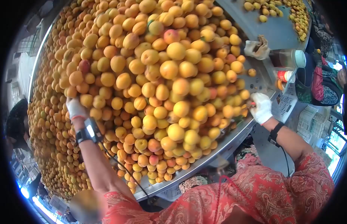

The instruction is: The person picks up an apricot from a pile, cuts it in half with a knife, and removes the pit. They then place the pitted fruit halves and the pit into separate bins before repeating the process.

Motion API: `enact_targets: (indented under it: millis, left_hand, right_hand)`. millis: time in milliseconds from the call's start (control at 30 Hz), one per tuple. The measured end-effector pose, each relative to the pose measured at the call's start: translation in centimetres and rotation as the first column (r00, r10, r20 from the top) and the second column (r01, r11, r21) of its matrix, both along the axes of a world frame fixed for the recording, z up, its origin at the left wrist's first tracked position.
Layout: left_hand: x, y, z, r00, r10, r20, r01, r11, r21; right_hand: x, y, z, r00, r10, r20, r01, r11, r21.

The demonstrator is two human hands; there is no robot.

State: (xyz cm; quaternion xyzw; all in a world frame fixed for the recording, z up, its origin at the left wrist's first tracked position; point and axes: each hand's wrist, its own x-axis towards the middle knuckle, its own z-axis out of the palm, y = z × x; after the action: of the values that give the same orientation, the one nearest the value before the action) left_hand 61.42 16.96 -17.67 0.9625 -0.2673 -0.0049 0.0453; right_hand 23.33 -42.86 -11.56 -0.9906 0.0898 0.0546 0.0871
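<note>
A large heap of orange-yellow fruit (149, 89) covers the metal table (240, 130). My left hand (75, 109), in a white glove, reaches into the left side of the heap; its fingers are partly hidden among the fruit. At the right edge of the heap is my right hand (261, 108), also white-gloved, its fingers closed near the metal rim. A small reddish thing shows at its fingertips, too small to name. Both wrists wear black bands with cables.
Beyond my right hand are a crumpled cloth (257, 48), a clear jar with a pale lid (299, 59), a red-and-white container (284, 76) and a white basket (285, 106). More fruit (298, 18) lies at the top right. People stand at the right and left edges.
</note>
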Motion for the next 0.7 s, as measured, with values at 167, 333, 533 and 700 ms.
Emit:
enact_targets:
  millis: [167,333,533,700]
  left_hand:
    - [-5.6,-13.7,5.8,0.692,0.101,-0.715,-0.721,0.146,-0.677]
    - [-8.9,-21.0,9.1,0.759,0.14,-0.636,-0.632,0.393,-0.668]
    - [-11.0,-12.3,11.0,0.882,0.408,-0.235,-0.439,0.53,-0.726]
    - [-15.0,7.7,7.2,0.544,0.836,0.076,-0.757,0.527,-0.386]
  right_hand:
    - [-0.7,-0.6,-0.3,1.0,0.0,-0.012,0.0,0.999,0.045]
    - [-0.6,-1.0,-0.1,1.0,0.01,0.014,-0.011,0.998,0.058]
    - [-2.1,-1.1,-0.8,1.0,0.001,-0.019,-0.001,1.0,0.021]
    - [-0.9,-0.2,-0.8,0.999,0.004,-0.047,-0.003,1.0,0.021]
